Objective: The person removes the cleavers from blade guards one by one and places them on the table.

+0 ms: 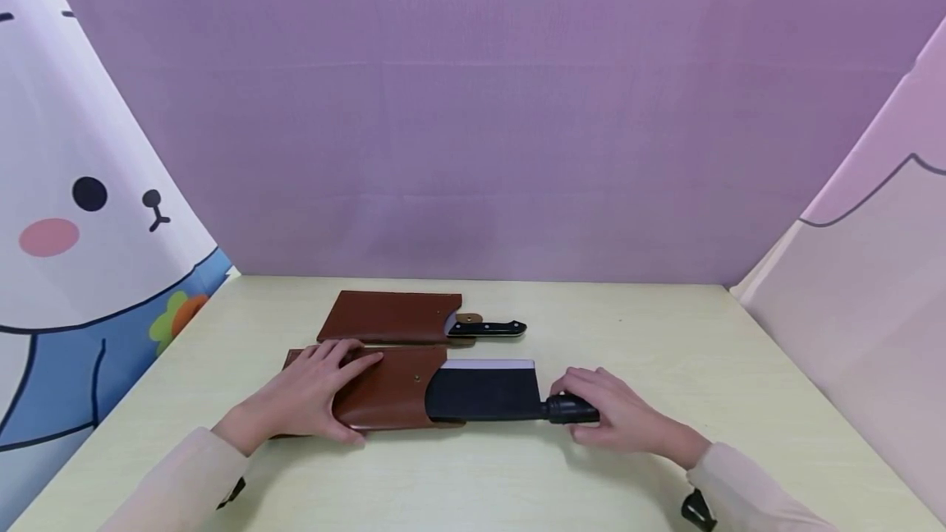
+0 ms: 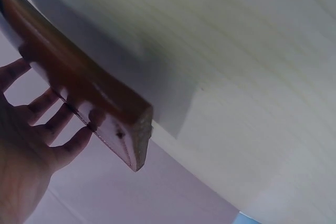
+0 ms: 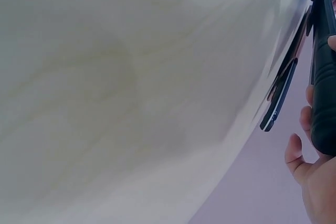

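Holding a cleaver [image 1: 491,392] partway inside a brown sheath [image 1: 395,391] on the pale table [image 1: 665,327].
Seemingly mid-slide, in or out cannot tell; probably calls for a steady sheath and a straight push or pull. Gripping across the sheath with the left hand [image 1: 306,392] and around the ridged handle [image 1: 572,410] with the right hand [image 1: 624,415]. Shows smooth, leather-like sides, a curved mouth, a flat dark blade with a pale edge. Lies nearer than another sheathed knife [image 1: 491,329].
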`<state>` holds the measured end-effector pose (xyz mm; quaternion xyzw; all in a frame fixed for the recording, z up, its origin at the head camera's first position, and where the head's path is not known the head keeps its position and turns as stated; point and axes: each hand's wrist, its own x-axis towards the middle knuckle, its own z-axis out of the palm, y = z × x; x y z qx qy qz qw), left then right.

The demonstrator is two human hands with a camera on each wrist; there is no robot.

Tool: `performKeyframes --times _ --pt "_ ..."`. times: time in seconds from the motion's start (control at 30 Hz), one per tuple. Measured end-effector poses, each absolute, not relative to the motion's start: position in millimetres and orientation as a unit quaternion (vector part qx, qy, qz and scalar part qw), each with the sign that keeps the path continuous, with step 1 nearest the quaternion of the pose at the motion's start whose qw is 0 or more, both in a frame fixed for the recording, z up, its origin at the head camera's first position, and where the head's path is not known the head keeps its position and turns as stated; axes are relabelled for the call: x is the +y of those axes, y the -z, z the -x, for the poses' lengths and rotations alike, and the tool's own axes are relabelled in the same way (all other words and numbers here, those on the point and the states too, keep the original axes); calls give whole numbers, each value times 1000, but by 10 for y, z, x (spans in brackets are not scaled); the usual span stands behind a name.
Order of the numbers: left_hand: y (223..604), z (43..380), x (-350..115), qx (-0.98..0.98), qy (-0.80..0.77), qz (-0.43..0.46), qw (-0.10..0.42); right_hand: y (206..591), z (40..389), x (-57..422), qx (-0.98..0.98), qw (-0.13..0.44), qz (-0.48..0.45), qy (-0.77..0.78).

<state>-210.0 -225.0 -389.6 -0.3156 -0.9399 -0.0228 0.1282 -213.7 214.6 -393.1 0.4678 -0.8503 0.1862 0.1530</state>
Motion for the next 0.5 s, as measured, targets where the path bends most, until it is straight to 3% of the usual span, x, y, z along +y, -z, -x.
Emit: performKeyframes --times 0.23,0.5 --pt "3902 2111 -2265 -939 27 318 131 3920 2136 2190 -847 162 -471 -187" --pt "3897 2116 -2268 -946 34 305 100 3918 2139 2253 -837 174 -481 -194"
